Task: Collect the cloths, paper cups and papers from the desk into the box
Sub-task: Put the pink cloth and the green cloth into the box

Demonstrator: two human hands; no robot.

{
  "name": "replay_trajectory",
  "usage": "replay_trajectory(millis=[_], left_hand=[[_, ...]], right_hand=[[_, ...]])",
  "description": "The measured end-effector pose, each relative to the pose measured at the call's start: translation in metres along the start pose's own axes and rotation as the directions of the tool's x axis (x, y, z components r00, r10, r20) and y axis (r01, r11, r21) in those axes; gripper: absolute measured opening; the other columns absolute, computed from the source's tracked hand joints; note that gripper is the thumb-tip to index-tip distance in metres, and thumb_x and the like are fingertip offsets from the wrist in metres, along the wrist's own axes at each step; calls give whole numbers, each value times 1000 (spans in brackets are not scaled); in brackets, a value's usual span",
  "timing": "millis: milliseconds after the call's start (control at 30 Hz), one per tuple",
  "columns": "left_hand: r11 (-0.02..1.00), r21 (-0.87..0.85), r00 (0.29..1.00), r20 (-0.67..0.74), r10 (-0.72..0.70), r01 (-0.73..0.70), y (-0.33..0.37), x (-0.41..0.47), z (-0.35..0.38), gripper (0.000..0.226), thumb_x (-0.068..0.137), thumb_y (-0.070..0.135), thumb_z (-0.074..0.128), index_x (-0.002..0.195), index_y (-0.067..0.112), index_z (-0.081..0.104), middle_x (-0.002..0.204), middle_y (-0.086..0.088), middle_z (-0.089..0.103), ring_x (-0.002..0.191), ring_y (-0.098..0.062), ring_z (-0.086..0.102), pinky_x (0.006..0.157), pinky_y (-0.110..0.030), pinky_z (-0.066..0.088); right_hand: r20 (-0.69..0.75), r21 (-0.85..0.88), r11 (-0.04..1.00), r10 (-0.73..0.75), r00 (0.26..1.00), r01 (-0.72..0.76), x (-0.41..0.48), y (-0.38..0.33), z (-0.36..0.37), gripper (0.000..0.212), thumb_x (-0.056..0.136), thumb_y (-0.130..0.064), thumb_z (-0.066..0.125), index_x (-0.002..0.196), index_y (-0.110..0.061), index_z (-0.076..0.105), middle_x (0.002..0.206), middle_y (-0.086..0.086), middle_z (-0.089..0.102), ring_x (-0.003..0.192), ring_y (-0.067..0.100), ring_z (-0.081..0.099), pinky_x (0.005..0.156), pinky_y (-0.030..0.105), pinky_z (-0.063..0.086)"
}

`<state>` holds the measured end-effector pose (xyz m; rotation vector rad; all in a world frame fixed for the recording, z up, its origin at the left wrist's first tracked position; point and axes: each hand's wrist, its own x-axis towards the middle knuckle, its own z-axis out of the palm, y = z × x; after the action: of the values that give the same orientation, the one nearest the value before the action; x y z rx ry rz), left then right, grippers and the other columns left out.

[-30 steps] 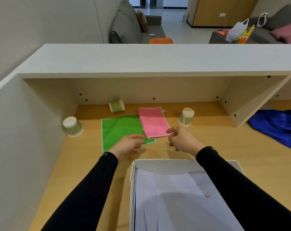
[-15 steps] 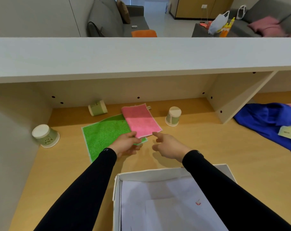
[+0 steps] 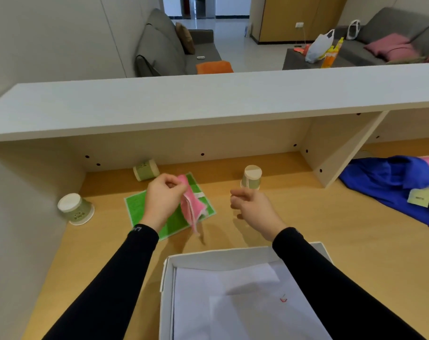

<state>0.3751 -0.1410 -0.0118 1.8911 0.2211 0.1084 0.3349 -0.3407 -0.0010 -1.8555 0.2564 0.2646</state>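
The left hand [image 3: 163,201] pinches a limp pink cloth [image 3: 191,209] above the flat green cloth [image 3: 137,211], while the right hand [image 3: 251,208] hangs loose, empty.

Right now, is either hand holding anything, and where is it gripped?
The left hand pinches the pink cloth by its top edge; the cloth hangs down above the green cloth. The right hand holds nothing.

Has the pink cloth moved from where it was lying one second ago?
Yes. The pink cloth no longer lies flat overlapping the green cloth; the left hand has lifted it, and it hangs above the green cloth.
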Motion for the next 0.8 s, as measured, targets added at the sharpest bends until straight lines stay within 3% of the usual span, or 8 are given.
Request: replay_trajectory(millis=[167,267,367,467,533,633,700,800], left_hand=[[953,-302,980,190,66,-6,63,-45,-39,22,71,-2,53,64,18,61,65,2,54,55,-8,50,44,-15,41],[847,-522,949,305,76,100,84,-71,-62,20,64,4,52,62,20,64,71,-6,49,53,-11,46,42,-17,37],[825,-543,948,317,29,157,83,-91,-73,18,68,7,53,64,20,66,69,-2,57,53,-11,50,47,-21,40],[926,-343,966,249,-73,158,68,-107,-76,23,79,2,54,72,20,66,69,3,60,53,-8,53,48,-20,42],[979,-112,933,339,-122,169,51,-119,-79,20,81,-2,56,80,16,63,73,0,60,56,-9,56,46,-22,45],[930,345,733,600,-321,125,32,-138,-77,13,79,2,63,87,12,61,72,-3,62,59,-17,63,47,-27,52],[856,515,612,663,-431,46,27,-145,-67,12,79,10,66,87,14,58,70,-4,65,54,-18,64,45,-26,51],[868,497,690,633,-351,-15,20,-138,-57,13,79,19,65,89,16,58,70,-2,69,48,-14,62,42,-25,47]], right_hand=[[41,88,983,-167,985,163,-11,-23,11,60,84,-39,62,136,-17,42,136,0,50,122,15,48,100,33,42],[155,195,975,-139,978,108,-24,-34,7,88,70,-57,63,141,-15,34,142,6,44,123,21,48,104,41,40],[392,352,936,-170,904,23,-39,-37,-9,63,72,-43,63,125,-10,55,118,8,60,101,20,61,85,36,51],[485,353,935,-143,863,-43,-54,-28,-35,41,65,-14,76,103,-12,64,94,2,71,79,16,68,61,26,56],[551,196,975,-17,834,-110,-65,-17,-52,40,62,-6,75,99,-6,61,91,9,69,72,21,68,57,26,57],[553,-256,962,230,801,-99,-83,-1,-60,24,72,-5,73,92,-9,61,87,10,65,60,14,64,46,22,51],[487,-462,885,304,819,-54,-89,8,-54,18,77,-8,71,92,-13,62,90,10,63,64,15,63,50,24,52],[420,-562,827,260,869,24,-88,10,-48,22,80,-17,69,100,-16,61,94,11,63,71,18,60,55,27,51]])
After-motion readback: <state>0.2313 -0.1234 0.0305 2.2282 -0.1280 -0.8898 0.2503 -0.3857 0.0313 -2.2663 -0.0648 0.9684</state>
